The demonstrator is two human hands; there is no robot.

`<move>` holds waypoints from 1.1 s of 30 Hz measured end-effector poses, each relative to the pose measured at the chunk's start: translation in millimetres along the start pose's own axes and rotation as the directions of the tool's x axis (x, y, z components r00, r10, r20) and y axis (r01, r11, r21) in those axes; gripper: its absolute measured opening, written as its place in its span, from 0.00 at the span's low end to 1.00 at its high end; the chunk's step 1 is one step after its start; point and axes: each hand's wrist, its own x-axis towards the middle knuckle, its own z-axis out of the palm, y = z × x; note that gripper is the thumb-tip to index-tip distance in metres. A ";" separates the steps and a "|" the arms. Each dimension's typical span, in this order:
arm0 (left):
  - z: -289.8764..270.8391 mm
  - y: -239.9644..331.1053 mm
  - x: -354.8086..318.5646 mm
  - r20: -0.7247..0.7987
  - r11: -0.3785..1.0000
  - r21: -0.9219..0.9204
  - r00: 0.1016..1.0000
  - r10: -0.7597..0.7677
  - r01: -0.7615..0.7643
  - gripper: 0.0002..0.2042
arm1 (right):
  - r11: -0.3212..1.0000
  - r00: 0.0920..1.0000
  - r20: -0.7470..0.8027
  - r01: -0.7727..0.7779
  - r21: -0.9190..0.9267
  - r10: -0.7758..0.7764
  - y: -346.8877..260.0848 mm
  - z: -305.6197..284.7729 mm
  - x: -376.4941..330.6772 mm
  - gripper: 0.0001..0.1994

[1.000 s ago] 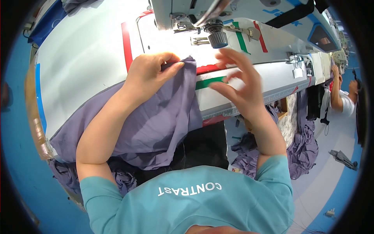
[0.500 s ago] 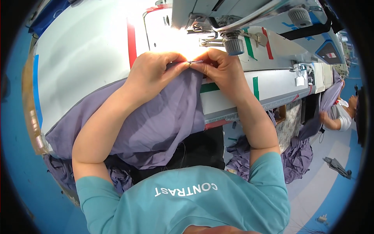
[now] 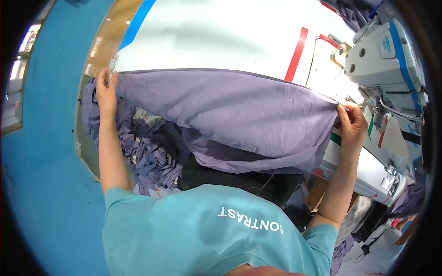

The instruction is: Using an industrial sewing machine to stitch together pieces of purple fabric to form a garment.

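Note:
A length of purple cloth point(image 3: 258, 110) lies across the white sewing table, its darker top edge stretched nearly straight and its lower part hanging over the front. My right hand point(image 3: 353, 120) pinches the cloth's right corner between thumb and fingers, close to the sewing machine point(image 3: 382, 55). At the table's left corner is my left hand point(image 3: 107, 94), thumb and fingers apart, beside the cloth's left end. A small pale piece point(image 3: 113, 64) sits at its fingertips; what it is I cannot make out.
Crumpled purple cloth point(image 3: 154, 154) hangs in a heap below the table's left end. Red tape point(image 3: 297, 53) and blue tape point(image 3: 138, 23) mark the white tabletop point(image 3: 221, 37). Dark cloth point(image 3: 230, 181) lies over my lap. More cloth and part of another person show at lower right.
Both hands were together under the machine, pinching the cloth's edge. They are now spread wide, left hand at the table's left corner, cloth laid out between them. The view has turned left.

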 end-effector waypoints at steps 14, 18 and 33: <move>50.4 -1.6 77.2 0.294 0.898 -0.366 0.946 -0.137 0.243 0.13 | 0.928 0.972 0.017 0.228 -0.295 -0.234 10.3 -23.6 0.6 0.05; 86.7 -27.7 103.7 0.086 0.999 0.014 0.996 0.037 -0.039 0.21 | 0.747 0.902 0.091 0.403 -0.529 -0.422 14.5 -3.5 21.3 0.11; 111.0 -61.4 172.4 0.021 0.855 0.485 0.980 0.199 -0.185 0.26 | 0.581 0.704 0.187 0.683 -0.443 -0.685 34.6 -8.4 48.0 0.10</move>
